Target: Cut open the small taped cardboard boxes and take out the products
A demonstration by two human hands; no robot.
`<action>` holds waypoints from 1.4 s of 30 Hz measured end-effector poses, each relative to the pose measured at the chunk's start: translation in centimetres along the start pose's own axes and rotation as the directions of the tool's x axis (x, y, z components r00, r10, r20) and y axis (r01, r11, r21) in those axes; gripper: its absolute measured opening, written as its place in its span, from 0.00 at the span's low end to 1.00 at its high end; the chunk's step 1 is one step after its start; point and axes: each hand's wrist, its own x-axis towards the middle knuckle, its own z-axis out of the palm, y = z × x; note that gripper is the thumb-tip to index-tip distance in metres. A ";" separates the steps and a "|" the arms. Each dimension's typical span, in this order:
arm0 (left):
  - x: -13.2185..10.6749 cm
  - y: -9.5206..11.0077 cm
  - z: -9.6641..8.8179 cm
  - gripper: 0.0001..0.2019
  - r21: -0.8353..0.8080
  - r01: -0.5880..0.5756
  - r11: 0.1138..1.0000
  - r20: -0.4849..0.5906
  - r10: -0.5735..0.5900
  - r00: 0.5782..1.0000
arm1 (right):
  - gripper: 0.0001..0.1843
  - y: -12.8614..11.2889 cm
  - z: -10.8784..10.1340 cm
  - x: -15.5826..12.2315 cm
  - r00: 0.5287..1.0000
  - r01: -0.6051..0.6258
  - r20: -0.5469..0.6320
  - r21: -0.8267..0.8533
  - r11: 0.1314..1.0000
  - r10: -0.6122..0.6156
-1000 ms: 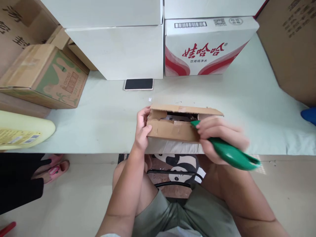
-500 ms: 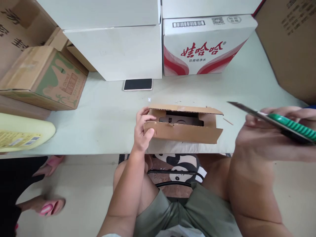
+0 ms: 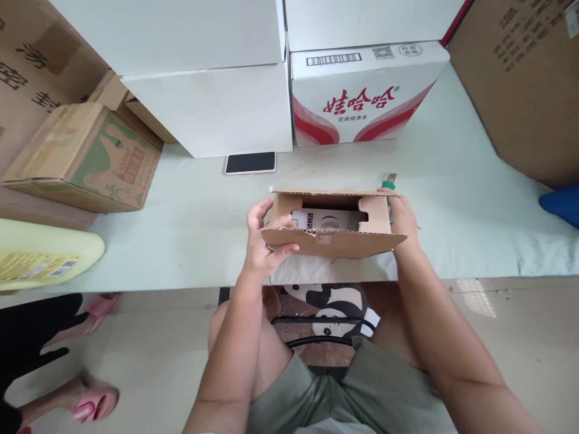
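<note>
A small brown cardboard box [image 3: 335, 242] lies open at the near edge of the pale green table [image 3: 181, 223]. Inside it shows a grey printed package [image 3: 323, 220]. My left hand [image 3: 261, 241] grips the box's left end, thumb on the front flap. My right hand [image 3: 402, 218] is closed against the box's right end. The tip of a green utility knife [image 3: 389, 181] sticks out just beyond those fingers; I cannot tell whether it is held or lying on the table.
A black phone [image 3: 250, 163] lies behind the box. White cartons [image 3: 217, 108] and a red-printed water carton [image 3: 362, 90] stand at the back. Brown cartons stand at left [image 3: 90, 157] and right [image 3: 520, 78]. Another person's pink-slippered foot [image 3: 93, 402] is at lower left.
My right hand came down from the right with the green knife and now rests on the box's right end. The front flap has been folded outward. The left hand stayed put.
</note>
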 end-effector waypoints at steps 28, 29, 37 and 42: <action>1.8 2.0 -1.6 0.26 0.016 -0.046 0.999 0.051 0.045 0.998 | 0.33 -5.0 -3.5 -2.3 0.776 0.595 -0.191 0.537 0.598 -0.600; 1.6 1.8 -1.6 0.26 -0.003 -0.039 0.999 0.025 0.039 0.999 | 0.34 -5.2 -3.8 -2.2 0.763 0.600 -0.156 0.532 0.598 -0.627; 0.7 1.6 -0.3 0.24 -0.221 0.120 0.968 -0.212 -0.168 0.963 | 0.35 -5.9 -2.8 -2.5 0.789 0.604 -0.351 0.592 0.533 -0.504; 0.8 2.2 -0.5 0.17 -0.222 0.131 0.966 -0.253 -0.187 0.949 | 0.22 -7.1 -2.3 -2.6 0.855 0.472 -0.517 0.738 0.482 -0.046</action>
